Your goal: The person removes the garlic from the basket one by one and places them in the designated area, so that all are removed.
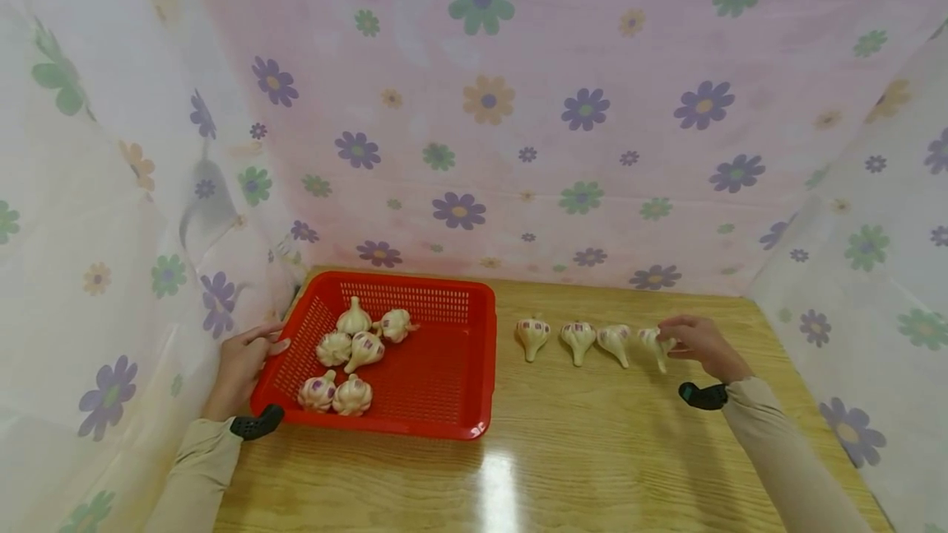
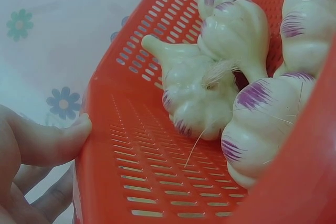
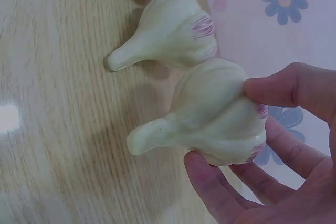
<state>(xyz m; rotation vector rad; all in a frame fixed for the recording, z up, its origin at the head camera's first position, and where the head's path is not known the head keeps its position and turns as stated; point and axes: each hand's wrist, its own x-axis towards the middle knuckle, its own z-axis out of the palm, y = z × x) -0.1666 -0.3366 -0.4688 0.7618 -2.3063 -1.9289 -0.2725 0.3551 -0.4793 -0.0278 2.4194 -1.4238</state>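
Observation:
My right hand [image 1: 702, 345] pinches a garlic bulb [image 3: 215, 111] between thumb and fingertips, its stem pointing away from the palm. This bulb is at the right end of a row on the table, close beside another garlic bulb [image 3: 170, 32]. On the left, my left hand [image 1: 240, 364] holds the side of a red plastic basket [image 1: 485, 368], the thumb [image 2: 63, 140] lying at the rim and the other fingers partly hidden behind the wall. Several garlic bulbs [image 1: 354, 395] with purple marks lie in the basket's left half.
Three more garlic bulbs [image 1: 532, 337] form the row right of the basket, stems toward me. The wooden table [image 1: 578, 467] is bounded by a flowered curtain [image 1: 518, 171] behind and at both sides.

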